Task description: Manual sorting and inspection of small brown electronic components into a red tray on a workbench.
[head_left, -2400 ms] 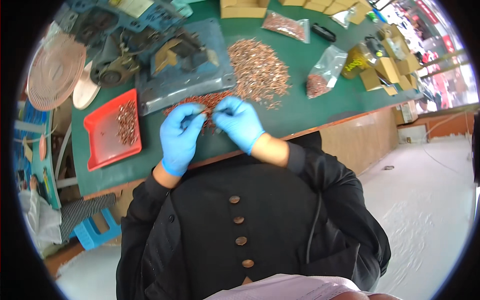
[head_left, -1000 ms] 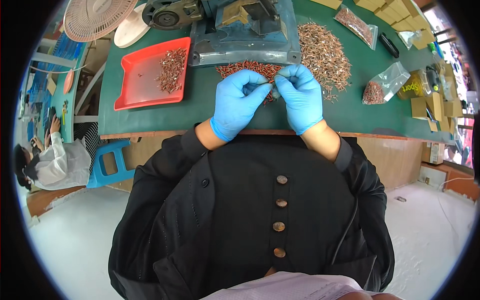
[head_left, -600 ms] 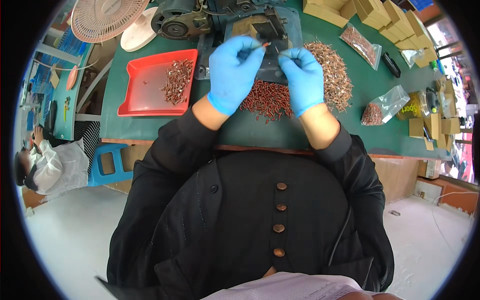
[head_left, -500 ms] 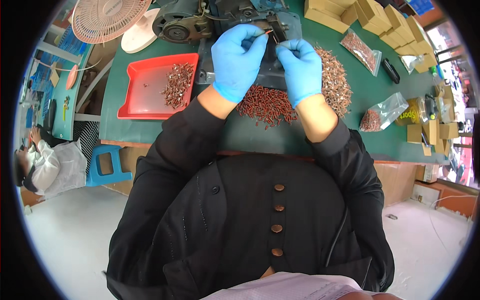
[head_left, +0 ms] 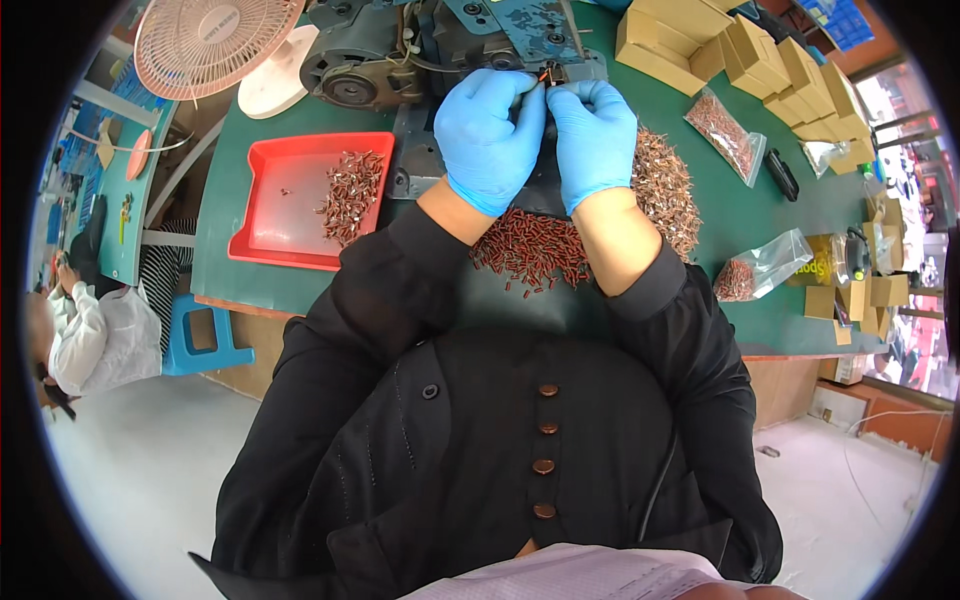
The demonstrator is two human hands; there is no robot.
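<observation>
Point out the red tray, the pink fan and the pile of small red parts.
red tray [head_left: 285,205], head view, bare floor.
pink fan [head_left: 215,45], head view, grille.
pile of small red parts [head_left: 530,250], head view, middle.

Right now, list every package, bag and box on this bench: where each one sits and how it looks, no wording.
Cardboard boxes: small, tan, stacked at the far right of the green bench.
Clear bag: flat plastic, reddish-brown small parts inside, right of the hands.
Second clear bag: near the right front edge, crumpled, partly filled with brown parts.
More small cardboard boxes: tan, at the far right edge.

Blue disposable gloves cover the left hand [head_left: 490,135] and right hand [head_left: 593,135], above black sleeves (coat front seemingly brown-buttoned).
</observation>
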